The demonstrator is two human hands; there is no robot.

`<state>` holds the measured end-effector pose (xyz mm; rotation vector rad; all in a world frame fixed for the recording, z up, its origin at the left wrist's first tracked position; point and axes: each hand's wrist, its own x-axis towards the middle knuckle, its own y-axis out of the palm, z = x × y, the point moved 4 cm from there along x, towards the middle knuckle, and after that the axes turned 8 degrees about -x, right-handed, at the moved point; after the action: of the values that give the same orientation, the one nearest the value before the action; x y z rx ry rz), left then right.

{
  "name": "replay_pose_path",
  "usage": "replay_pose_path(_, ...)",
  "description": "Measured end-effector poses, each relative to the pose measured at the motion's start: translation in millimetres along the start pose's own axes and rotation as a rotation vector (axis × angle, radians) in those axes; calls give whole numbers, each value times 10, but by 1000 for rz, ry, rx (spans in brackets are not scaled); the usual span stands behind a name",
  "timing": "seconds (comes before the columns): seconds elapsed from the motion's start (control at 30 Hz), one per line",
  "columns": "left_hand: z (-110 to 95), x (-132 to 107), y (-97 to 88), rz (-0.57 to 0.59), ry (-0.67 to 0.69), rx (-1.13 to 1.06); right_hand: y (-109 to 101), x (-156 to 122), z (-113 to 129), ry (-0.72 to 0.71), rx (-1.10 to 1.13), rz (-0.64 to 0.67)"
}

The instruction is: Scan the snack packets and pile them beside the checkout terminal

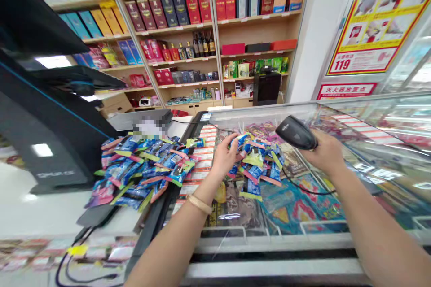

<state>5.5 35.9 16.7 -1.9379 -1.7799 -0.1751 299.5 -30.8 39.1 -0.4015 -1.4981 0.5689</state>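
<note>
The glass-topped surface (pixel 286 244) spans the near side before you; at its left lies the large packet heap (pixel 144 168), its right edge loosely stacked, so a brush of your forearm could topple it. The smaller packet heap (pixel 257 166) sits mid-glass. Your right hand (pixel 325 152) is wrapped round the scanner (pixel 296 132); your left hand (pixel 224 157), fingers half curled, touches one packet (pixel 240 139), though you can't tell whether it's gripped. The cable (pixel 316 193), looping right of that heap, might drag packets if pulled.
</note>
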Motion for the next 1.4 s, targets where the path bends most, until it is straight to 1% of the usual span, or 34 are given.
replay_pose_path(0.1, -60, 74, 164, 45, 41, 90, 12, -8, -56, 50, -25, 10)
replay_pose_path(0.2, -73, 100, 287, 118, 46, 91, 31, -16, -82, 56, -35, 27)
replay_pose_path(0.27, -61, 96, 322, 158, 58, 46, 40, -19, -79, 47, -37, 35)
replay_pose_path(0.33, -47, 101, 291, 149, 82, 28, 43, -20, -67, 43, -32, 35)
replay_pose_path(0.4, -36, 135, 186, 97, 100, 103, 41, -18, -52, 41, -22, 27)
replay_pose_path(0.43, -30, 165, 109, 68, 98, 191, 41, -17, -43, 37, -14, 26)
replay_pose_path(0.5, 2, 250, -80, 39, 38, 493, 47, -15, -27, 23, 3, 30)
replay_pose_path(0.57, 70, 347, -300, 56, -88, 845, 60, -17, -15, 13, 9, 38)
replay_pose_path(0.6, 109, 394, -414, 62, -148, 936, 67, -18, -9, 8, 7, 42)
replay_pose_path(0.63, 153, 437, -520, 70, -198, 995, 73, -20, -2, 5, 3, 44)
replay_pose_path(0.7, 250, 507, -696, 88, -274, 1047, 84, -23, 18, -6, 3, 50)
replay_pose_path(0.8, 395, 570, -858, 128, -348, 1089, 97, -25, 49, -21, 10, 65)
replay_pose_path(0.9, 488, 583, -919, 154, -385, 1087, 109, -26, 59, -26, 13, 75)
replay_pose_path(1.0, 499, 561, -902, 152, -373, 1057, 120, -29, 59, -33, 24, 74)
replay_pose_path(1.13, 413, 518, -822, 116, -309, 959, 127, -36, 65, -38, 26, 67)
replay_pose_path(1.27, 248, 441, -775, 43, -235, 795, 126, -40, 70, -35, 32, 63)
replay_pose_path(1.3, 201, 399, -772, 20, -214, 729, 126, -41, 73, -34, 37, 63)
replay_pose_path(1.33, 157, 345, -771, -7, -201, 602, 124, -41, 79, -33, 43, 62)
replay_pose_path(1.37, 121, 277, -771, -34, -206, 407, 121, -41, 90, -35, 51, 61)
replay_pose_path(1.4, 98, 200, -766, -57, -234, 155, 114, -40, 109, -41, 61, 57)
